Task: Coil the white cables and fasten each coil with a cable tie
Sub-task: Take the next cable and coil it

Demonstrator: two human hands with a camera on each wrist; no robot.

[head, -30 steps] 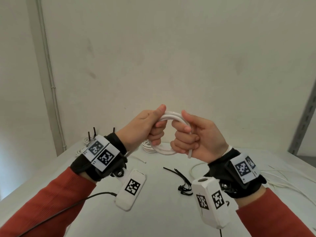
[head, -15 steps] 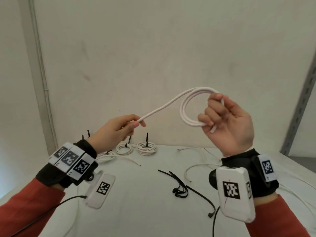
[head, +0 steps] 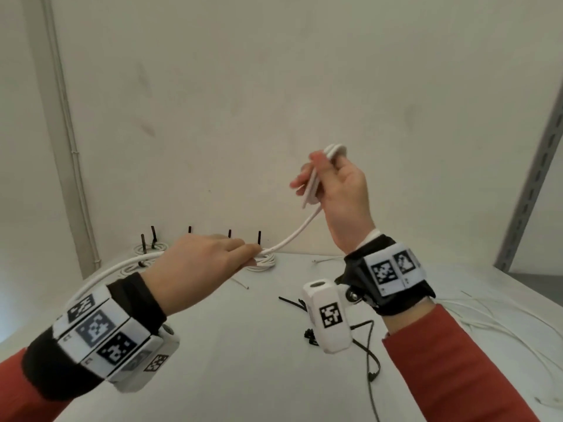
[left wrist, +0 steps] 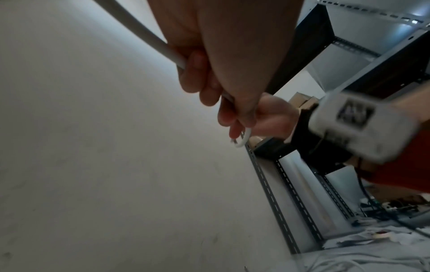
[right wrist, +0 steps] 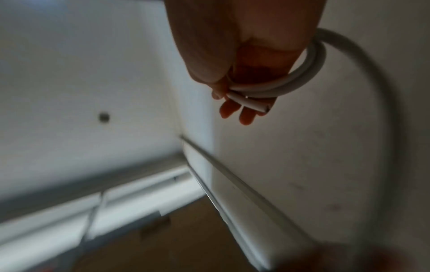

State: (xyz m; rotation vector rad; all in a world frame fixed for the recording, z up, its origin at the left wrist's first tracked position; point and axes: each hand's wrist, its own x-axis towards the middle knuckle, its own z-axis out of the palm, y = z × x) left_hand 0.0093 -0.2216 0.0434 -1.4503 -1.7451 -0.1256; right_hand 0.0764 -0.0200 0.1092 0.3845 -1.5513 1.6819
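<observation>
Since half a second ago the left hand (head: 195, 266) has dropped from chest height to just above the desk (head: 243, 376), fingers closed around the free run of the white cable (head: 292, 236), which trails back past its wrist. The right hand (head: 338, 190) is raised, gripping the started coil (right wrist: 300, 77) of about two loops. Judgement: slack is being drawn for the next loop; the cable ties (head: 307, 333) lie unused.
</observation>
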